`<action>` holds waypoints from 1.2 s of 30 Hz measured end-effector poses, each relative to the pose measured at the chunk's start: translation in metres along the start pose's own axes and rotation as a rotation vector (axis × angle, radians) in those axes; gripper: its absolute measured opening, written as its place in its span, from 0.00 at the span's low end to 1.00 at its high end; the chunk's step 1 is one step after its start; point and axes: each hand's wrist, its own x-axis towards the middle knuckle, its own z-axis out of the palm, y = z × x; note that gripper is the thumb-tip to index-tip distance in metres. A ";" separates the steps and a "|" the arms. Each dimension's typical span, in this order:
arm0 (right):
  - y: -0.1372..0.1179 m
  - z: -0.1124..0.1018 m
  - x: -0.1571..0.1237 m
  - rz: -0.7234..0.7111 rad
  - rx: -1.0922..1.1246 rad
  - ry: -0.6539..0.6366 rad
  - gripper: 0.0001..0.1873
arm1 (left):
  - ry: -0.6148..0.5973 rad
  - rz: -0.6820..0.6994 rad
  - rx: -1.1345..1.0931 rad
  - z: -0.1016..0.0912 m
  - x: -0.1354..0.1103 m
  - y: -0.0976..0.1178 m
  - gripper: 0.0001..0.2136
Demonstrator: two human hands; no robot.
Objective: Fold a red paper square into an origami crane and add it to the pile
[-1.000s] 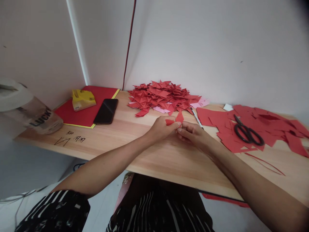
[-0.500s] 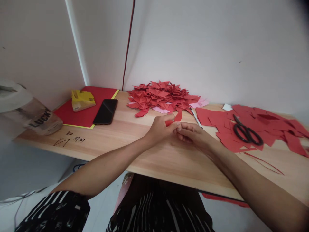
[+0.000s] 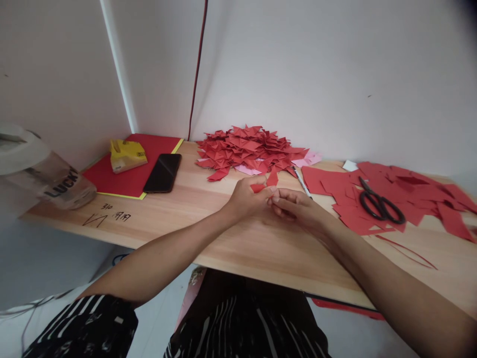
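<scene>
Above the middle of the wooden table, a small folded red paper piece shows between my hands, one pointed end sticking up. My left hand is closed on it, thumb pressed on the paper. Meeting it from the right, my right hand has its fingers pinched at the paper's lower end, where the fingertips partly hide it. Behind both hands lies a heap of folded red paper pieces, with a little pink paper among them.
Black-handled scissors rest on scattered red paper sheets at the right. A pen lies beside the heap. On the left are a black phone, a yellow packet, a red sheet and a clear jug.
The red paper piece has shifted slightly between my fingers, and its folded parts now stand more apart. Both hands stay in nearly the same place.
</scene>
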 end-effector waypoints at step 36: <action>0.000 0.005 -0.001 0.003 -0.143 0.182 0.12 | -0.072 0.195 0.279 0.002 -0.011 0.006 0.17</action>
